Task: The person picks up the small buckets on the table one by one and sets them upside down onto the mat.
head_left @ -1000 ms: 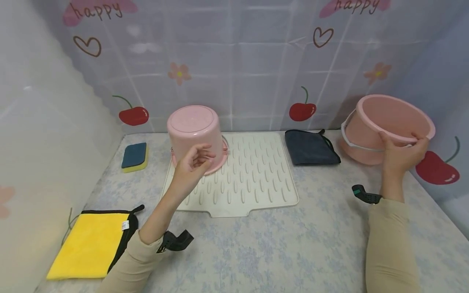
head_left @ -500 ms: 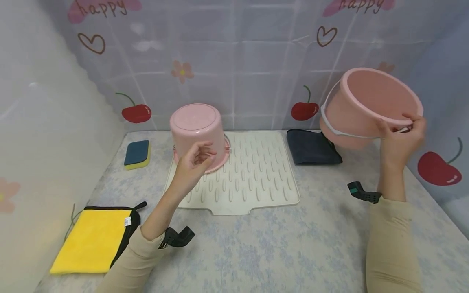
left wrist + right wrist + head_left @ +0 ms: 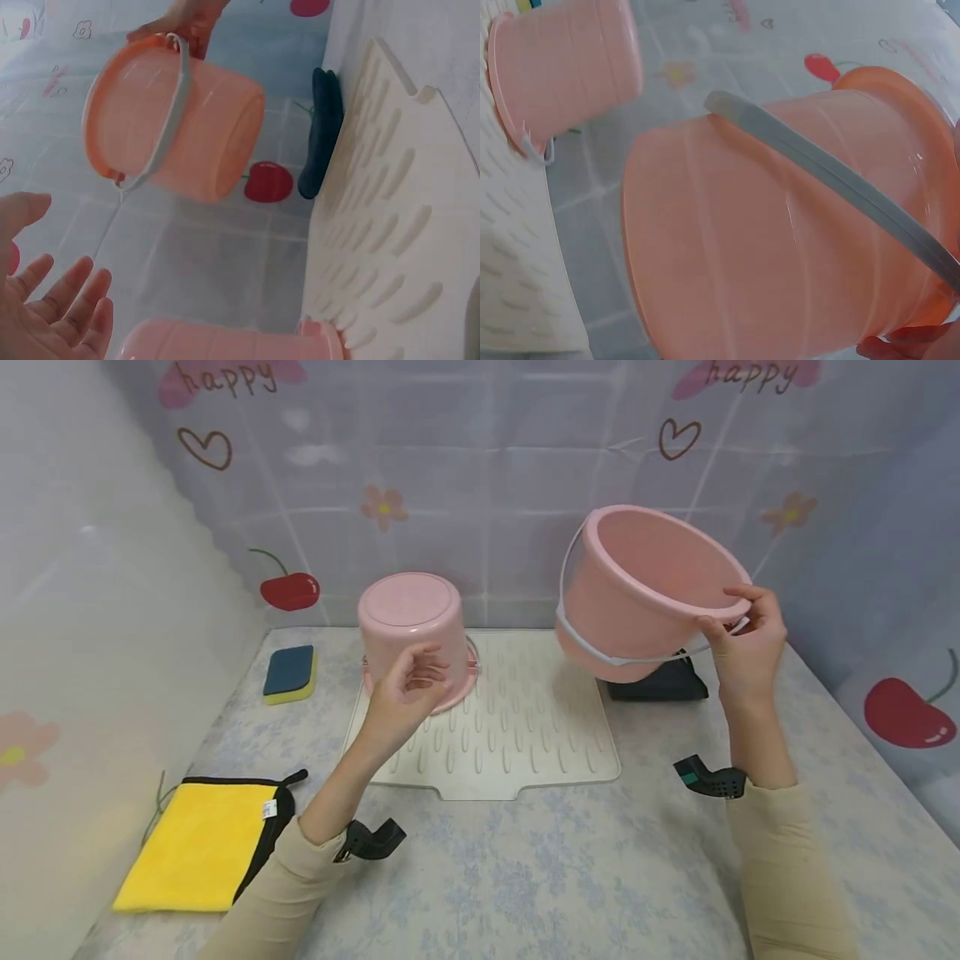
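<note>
My right hand (image 3: 746, 656) pinches the near rim of a pink bucket (image 3: 618, 610) and holds it in the air, tilted, mouth up. Its pale handle (image 3: 832, 172) hangs along the outside, seen closely in the right wrist view. Beneath it is the right part of a white ribbed draining mat (image 3: 540, 718). On the mat's left part a second, smaller pink bucket (image 3: 408, 602) stands upside down. My left hand (image 3: 405, 702) hovers in front of that one, fingers loosely bent and holding nothing; the left wrist view shows its relaxed fingers (image 3: 64, 300) apart from both buckets.
A folded dark cloth (image 3: 663, 683) lies right of the mat, partly hidden by the raised bucket. Left of the mat sit a blue-and-yellow sponge (image 3: 289, 675) and a folded yellow cloth (image 3: 198, 843). A printed curtain (image 3: 517, 485) hangs behind the worktop (image 3: 495, 877).
The right hand has lifted the larger bucket from the back right corner and carried it left, to above the mat's edge. The left hand has hardly moved.
</note>
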Demonstrator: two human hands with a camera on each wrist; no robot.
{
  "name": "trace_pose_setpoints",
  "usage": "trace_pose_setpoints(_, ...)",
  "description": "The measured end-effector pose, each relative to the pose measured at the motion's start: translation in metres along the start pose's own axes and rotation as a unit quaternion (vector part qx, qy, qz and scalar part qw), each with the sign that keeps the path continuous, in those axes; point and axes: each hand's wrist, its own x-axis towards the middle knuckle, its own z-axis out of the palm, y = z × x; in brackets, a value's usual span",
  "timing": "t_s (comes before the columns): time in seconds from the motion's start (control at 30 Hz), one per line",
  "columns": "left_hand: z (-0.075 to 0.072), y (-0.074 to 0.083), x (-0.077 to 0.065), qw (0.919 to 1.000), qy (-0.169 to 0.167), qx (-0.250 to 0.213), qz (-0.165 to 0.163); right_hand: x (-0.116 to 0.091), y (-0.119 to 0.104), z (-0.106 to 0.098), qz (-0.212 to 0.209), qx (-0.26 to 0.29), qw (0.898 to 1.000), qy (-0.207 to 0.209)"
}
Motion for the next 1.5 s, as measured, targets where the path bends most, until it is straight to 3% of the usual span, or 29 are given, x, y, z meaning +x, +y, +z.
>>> trace_pose_setpoints(0.13,0.003,-0.004,0.001,0.9994,-0.017,0.020,0.024,-0.013,-0.009,0.014,0.013,0.056,0.998,-0.041)
trace_pose_setpoints(0.3,0.007,-0.003,0.004,0.9977,-0.018,0.022,0.061,-0.025,-0.016,0.026,0.040,0.137,0.985,-0.094)
trace_pose_setpoints(0.53,0.014,-0.005,0.009,0.9933,-0.024,0.004,0.113,-0.038,-0.022,0.035,0.051,0.154,0.977,-0.142)
trace_pose_setpoints(0.73,0.017,-0.013,0.008,0.9868,-0.029,-0.035,0.156,-0.048,-0.025,0.040,0.090,0.168,0.968,-0.161)
trace_pose_setpoints(0.83,0.017,-0.018,0.006,0.9856,-0.043,-0.062,0.151,-0.055,-0.026,0.041,0.105,0.158,0.965,-0.181)
trace_pose_setpoints(1.0,0.016,-0.023,0.002,0.9830,-0.068,-0.123,0.118,-0.062,-0.026,0.046,0.118,0.136,0.955,-0.235)
trace_pose_setpoints(1.2,0.016,-0.021,-0.003,0.9769,-0.047,-0.175,0.113,-0.062,-0.026,0.046,0.119,0.065,0.942,-0.308)
trace_pose_setpoints(1.33,0.017,-0.018,-0.004,0.9762,-0.041,-0.187,0.103,-0.060,-0.022,0.048,0.080,0.025,0.947,-0.311)
trace_pose_setpoints(1.5,0.017,-0.016,-0.006,0.9735,-0.040,-0.204,0.095,-0.062,-0.014,0.055,-0.073,-0.005,0.955,-0.288)
